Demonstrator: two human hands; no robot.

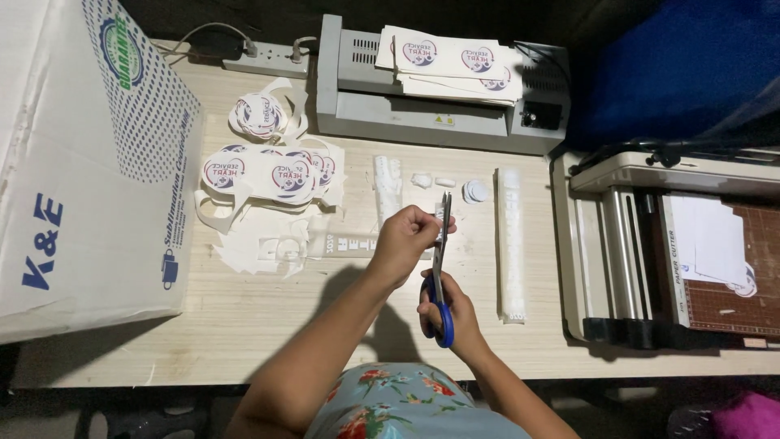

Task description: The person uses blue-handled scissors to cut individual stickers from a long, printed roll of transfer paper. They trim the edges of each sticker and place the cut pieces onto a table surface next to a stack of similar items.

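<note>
My right hand (448,313) grips blue-handled scissors (439,268), blades pointing away from me. My left hand (406,240) pinches a small white paper piece (439,230) right against the blades, above a pale wooden table (260,325). Round printed cut-outs (268,172) lie in a pile to the left of my hands, with white paper scraps (260,248) under and in front of them. A long white paper strip (510,244) lies to the right of the scissors.
A grey laminator (439,114) with printed sheets (451,61) on top stands at the back. A paper cutter (674,252) sits at the right. A large white carton (89,154) fills the left side. A power strip (264,57) lies at the back left.
</note>
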